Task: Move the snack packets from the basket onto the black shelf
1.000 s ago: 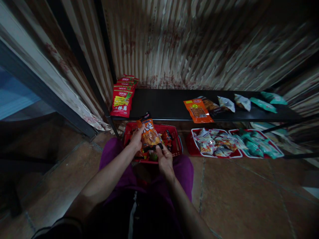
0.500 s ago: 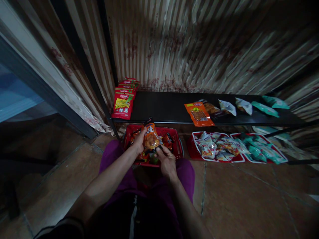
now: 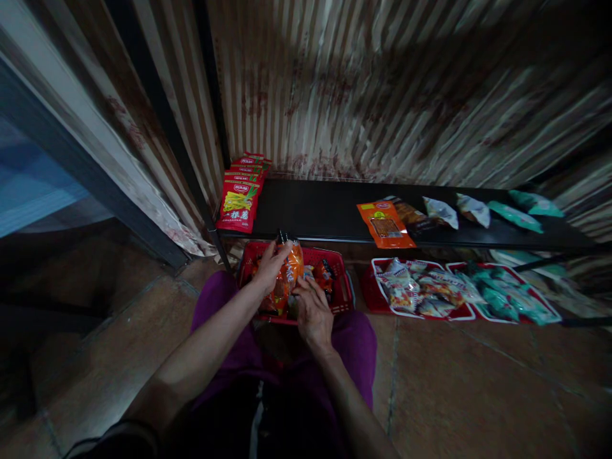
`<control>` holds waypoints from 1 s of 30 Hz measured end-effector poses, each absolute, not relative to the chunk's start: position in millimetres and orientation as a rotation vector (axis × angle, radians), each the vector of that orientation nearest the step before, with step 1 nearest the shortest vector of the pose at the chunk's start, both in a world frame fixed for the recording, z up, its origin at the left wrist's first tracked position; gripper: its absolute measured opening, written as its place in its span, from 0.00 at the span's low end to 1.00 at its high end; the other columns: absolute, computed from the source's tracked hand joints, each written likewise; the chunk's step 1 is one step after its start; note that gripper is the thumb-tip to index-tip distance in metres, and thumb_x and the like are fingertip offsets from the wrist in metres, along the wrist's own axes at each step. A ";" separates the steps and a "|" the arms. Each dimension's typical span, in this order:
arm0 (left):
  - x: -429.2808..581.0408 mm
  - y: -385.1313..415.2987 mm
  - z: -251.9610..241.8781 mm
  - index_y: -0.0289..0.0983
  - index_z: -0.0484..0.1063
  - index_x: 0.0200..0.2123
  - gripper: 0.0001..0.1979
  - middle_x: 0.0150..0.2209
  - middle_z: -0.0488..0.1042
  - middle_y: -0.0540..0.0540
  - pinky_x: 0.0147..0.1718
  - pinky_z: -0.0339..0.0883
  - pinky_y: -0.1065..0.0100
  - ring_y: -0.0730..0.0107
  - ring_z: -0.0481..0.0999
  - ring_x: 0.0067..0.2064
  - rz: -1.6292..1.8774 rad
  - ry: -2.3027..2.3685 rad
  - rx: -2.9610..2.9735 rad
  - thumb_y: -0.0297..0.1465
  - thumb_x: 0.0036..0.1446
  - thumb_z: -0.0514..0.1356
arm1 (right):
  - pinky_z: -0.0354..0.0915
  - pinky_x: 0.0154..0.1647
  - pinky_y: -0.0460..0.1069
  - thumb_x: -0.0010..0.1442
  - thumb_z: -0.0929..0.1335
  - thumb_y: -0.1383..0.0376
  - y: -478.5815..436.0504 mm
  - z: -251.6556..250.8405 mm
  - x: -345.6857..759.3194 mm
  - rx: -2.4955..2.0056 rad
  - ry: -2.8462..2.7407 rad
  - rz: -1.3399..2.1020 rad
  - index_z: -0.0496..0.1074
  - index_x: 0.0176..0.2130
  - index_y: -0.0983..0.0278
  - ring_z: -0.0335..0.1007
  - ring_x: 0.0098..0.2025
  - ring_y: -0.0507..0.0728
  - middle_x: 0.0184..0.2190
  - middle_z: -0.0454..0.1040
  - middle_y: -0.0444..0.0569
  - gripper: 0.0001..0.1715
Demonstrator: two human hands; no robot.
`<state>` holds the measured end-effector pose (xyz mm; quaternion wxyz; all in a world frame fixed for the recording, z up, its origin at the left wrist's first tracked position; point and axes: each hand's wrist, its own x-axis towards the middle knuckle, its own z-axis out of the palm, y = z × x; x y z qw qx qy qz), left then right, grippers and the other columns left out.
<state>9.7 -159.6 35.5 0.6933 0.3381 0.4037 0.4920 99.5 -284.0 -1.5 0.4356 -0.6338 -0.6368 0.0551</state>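
An orange and black snack bag [image 3: 295, 260] is held over a red basket [image 3: 345, 280] in front of my knees. My left hand [image 3: 269, 271] is closed on the bag's left side, thumb along its upper part. At the bag's lower right edge, my right hand [image 3: 314, 312] has its fingers curled against the packaging. The bag is tilted, so its printed front shows only in part. More orange and dark snack packets [image 3: 325, 274] lie in the basket below, partly covered by my hands.
Above the basket runs a black shelf [image 3: 306, 204]. Red snack packets [image 3: 238, 201] overlap at its left; an orange packet [image 3: 386, 223] and several white and green bags lie toward the right. Two baskets of white packets [image 3: 406, 287] and green packets [image 3: 507, 293] stand on the floor.
The snack bag has turned in my hands, its printed front now less visible. My right hand has shifted slightly left and curled in more. The view has moved a little.
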 end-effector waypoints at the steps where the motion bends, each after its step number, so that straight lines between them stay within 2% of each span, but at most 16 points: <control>1: 10.6 -160.0 36.2 0.38 0.72 0.44 0.26 0.45 0.76 0.43 0.47 0.65 0.65 0.62 0.75 0.47 1.108 0.902 0.758 0.45 0.44 0.68 | 0.65 0.57 0.57 0.63 0.60 0.71 -284.1 -1.6 97.3 -1.597 -1.653 0.056 0.75 0.40 0.59 0.60 0.61 0.59 0.51 0.74 0.48 0.16; 4: 13.0 -161.5 35.8 0.38 0.71 0.43 0.28 0.40 0.77 0.45 0.43 0.67 0.64 0.64 0.76 0.41 1.133 0.923 0.726 0.44 0.40 0.70 | 0.66 0.56 0.57 0.62 0.62 0.72 -285.3 -1.4 86.2 -1.625 -1.760 -0.098 0.75 0.40 0.60 0.58 0.60 0.60 0.51 0.72 0.51 0.15; 9: 9.3 -158.9 30.5 0.39 0.71 0.41 0.25 0.37 0.77 0.48 0.42 0.68 0.66 0.67 0.76 0.39 1.134 0.896 0.617 0.43 0.40 0.70 | 0.65 0.56 0.59 0.59 0.63 0.73 -291.0 -1.0 74.5 -1.628 -1.790 -0.117 0.76 0.40 0.60 0.55 0.61 0.63 0.51 0.68 0.54 0.15; 13: -1.3 -150.1 27.5 0.38 0.70 0.40 0.24 0.36 0.77 0.48 0.43 0.69 0.64 0.68 0.77 0.37 1.107 0.839 0.423 0.39 0.40 0.71 | 0.62 0.58 0.62 0.57 0.68 0.65 -295.0 -2.6 85.3 -1.491 -1.757 0.095 0.75 0.45 0.58 0.57 0.60 0.64 0.54 0.67 0.53 0.14; 18: -11.2 -152.7 26.1 0.38 0.72 0.38 0.21 0.34 0.77 0.48 0.41 0.70 0.64 0.68 0.77 0.36 0.944 0.733 0.442 0.36 0.41 0.72 | 0.65 0.54 0.60 0.59 0.65 0.53 -275.5 7.1 116.1 -1.528 -0.939 0.527 0.71 0.49 0.61 0.70 0.50 0.60 0.48 0.74 0.53 0.22; 21: -11.5 -163.1 24.5 0.37 0.72 0.37 0.20 0.33 0.78 0.49 0.38 0.69 0.67 0.70 0.76 0.34 0.870 0.709 0.490 0.36 0.39 0.72 | 0.67 0.50 0.55 0.53 0.69 0.48 -249.4 20.0 135.8 -1.389 -0.614 0.833 0.74 0.45 0.61 0.73 0.47 0.58 0.44 0.77 0.51 0.25; 24: -9.9 -171.4 22.2 0.38 0.73 0.37 0.21 0.32 0.77 0.50 0.37 0.68 0.68 0.71 0.76 0.32 0.840 0.690 0.544 0.35 0.38 0.73 | 0.68 0.43 0.52 0.42 0.75 0.50 -225.9 29.0 150.3 -1.350 -0.536 1.015 0.77 0.36 0.61 0.74 0.39 0.56 0.36 0.79 0.48 0.24; 27: -7.6 -174.0 19.5 0.38 0.74 0.39 0.22 0.33 0.78 0.50 0.42 0.67 0.65 0.69 0.76 0.34 0.830 0.681 0.588 0.33 0.37 0.72 | 0.66 0.37 0.51 0.36 0.77 0.53 -212.0 29.1 154.8 -1.427 -0.572 0.959 0.77 0.29 0.63 0.70 0.29 0.54 0.26 0.77 0.45 0.21; 30: -4.1 -173.4 17.3 0.38 0.74 0.40 0.23 0.35 0.78 0.49 0.46 0.65 0.64 0.67 0.76 0.37 0.885 0.691 0.626 0.32 0.37 0.72 | 0.64 0.37 0.50 0.40 0.75 0.55 -205.4 22.5 148.4 -1.411 -0.639 0.757 0.76 0.27 0.64 0.68 0.29 0.53 0.25 0.76 0.43 0.17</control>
